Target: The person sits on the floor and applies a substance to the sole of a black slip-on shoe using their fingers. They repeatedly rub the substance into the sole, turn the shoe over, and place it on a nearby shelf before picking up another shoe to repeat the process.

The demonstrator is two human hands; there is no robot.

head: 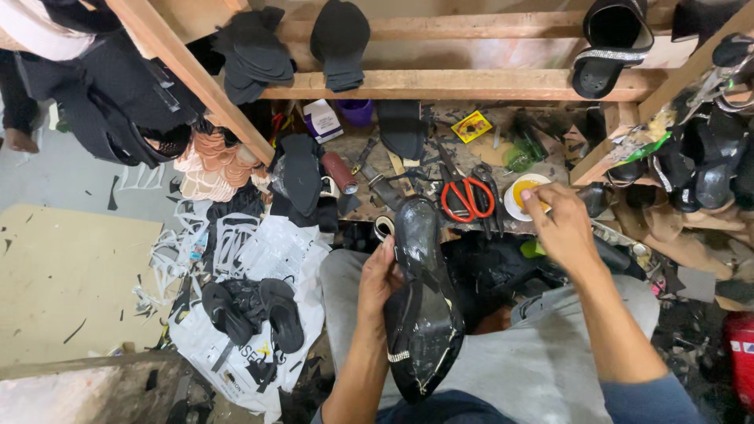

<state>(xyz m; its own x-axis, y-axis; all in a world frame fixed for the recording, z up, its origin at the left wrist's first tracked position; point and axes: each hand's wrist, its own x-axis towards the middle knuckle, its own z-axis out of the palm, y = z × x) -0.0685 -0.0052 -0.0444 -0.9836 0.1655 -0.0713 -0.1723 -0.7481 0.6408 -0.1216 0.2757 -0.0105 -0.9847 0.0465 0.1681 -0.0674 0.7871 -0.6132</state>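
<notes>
Left hand (378, 276) holding black shoe (420, 314) on lap, fingers wrapped round its side. Right hand (559, 224) over white glue dish (518, 196), fingers pinched narrow. Red scissors (466, 198) just beside dish on counter (487, 149).

Single view, head-mounted: the camera sits on the person's head and looks steeply down over their lap in grey trousers (542, 353), facing forward toward a cluttered, scuffed work desk (440, 177) and the bare wooden shelf rails (463, 82) above it. Range is close: both forearms enter from the bottom edge, the desk fills the middle, and grey floor with a tan sheet of board (71, 275) falls to the left. No second view.
</notes>
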